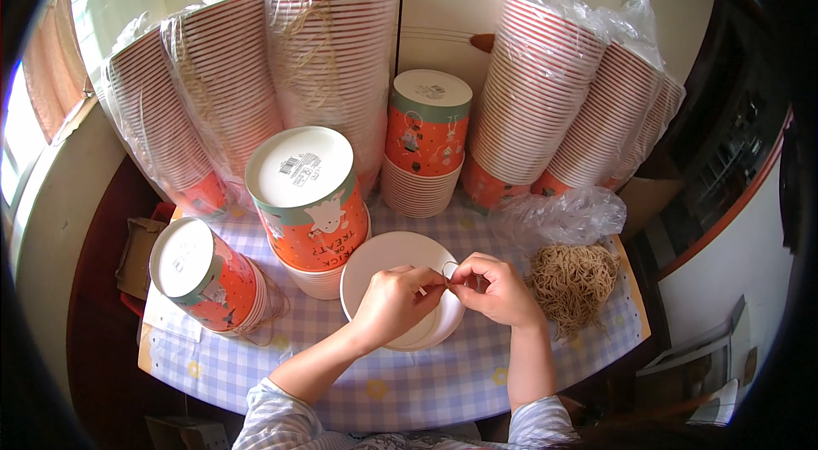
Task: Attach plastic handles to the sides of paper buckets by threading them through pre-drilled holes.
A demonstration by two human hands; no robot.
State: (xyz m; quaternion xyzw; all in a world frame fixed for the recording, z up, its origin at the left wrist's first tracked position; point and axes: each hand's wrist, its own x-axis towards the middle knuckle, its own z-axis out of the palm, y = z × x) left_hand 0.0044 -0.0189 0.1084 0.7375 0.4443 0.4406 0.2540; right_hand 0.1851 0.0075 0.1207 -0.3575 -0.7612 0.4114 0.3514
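Note:
My left hand (pixel 392 303) and my right hand (pixel 497 290) meet over a white paper bucket (pixel 417 247) that stands with its open mouth up. Thumbs and forefingers of both hands are pinched together on a thin cord (pixel 446 266), which makes a small loop above the fingertips. Much of the cord is hidden by the fingers. Close to my right hand lies a heap of tan cords (pixel 576 284). Left of my left hand stands an upside-down stack of orange paper buckets (pixel 308 224) with green bands and white bases.
At the front left a shorter bucket stack (pixel 223 284) has loose cords beside it. Another upturned stack (pixel 426 139) stands behind. Tall plastic-wrapped stacks (pixel 328 66) line the back on both sides. Crumpled clear plastic (pixel 558 216) lies on the checked tablecloth (pixel 332 382).

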